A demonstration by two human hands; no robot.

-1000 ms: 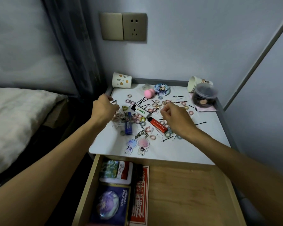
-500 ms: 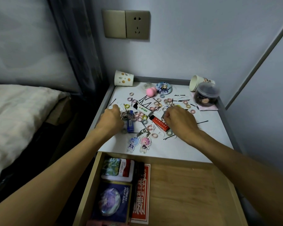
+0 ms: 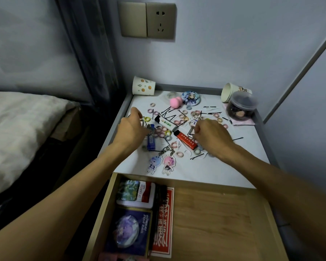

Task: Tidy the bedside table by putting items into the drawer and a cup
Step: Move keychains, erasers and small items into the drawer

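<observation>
- The red lighter point(image 3: 185, 141) lies slantwise in the middle of the white tabletop point(image 3: 224, 170), among scattered hair ties point(image 3: 197, 152) and black hairpins point(image 3: 197, 157).
- The right hand point(image 3: 209, 134) rests just right of the red lighter. Its grip is curled, and the fingertips pinch a small metal piece point(image 3: 190, 133).
- The left hand point(image 3: 132, 129) is left of the red lighter, over the far end of a blue lighter point(image 3: 151, 141). Its fingers bend down into the clutter and the thumb reaches out, but I cannot tell whether the grip holds anything.
- A white lighter point(image 3: 166, 123) lies just behind the red lighter, between the two hands.
- Two cartoon keychains point(image 3: 161, 162) lie nearer the person than the red lighter, close to the tabletop's front edge.
- Well behind the red lighter and to its left, a patterned paper cup point(image 3: 143, 88) sits at the back corner.
- Well behind it to the right, a second paper cup point(image 3: 229, 92) lies on its side, next to a clear jar point(image 3: 242, 108).
- In front of the red lighter, below the tabletop's edge, the wooden drawer point(image 3: 214, 213) stands pulled open, with boxes point(image 3: 128, 230) along its left side.
</observation>
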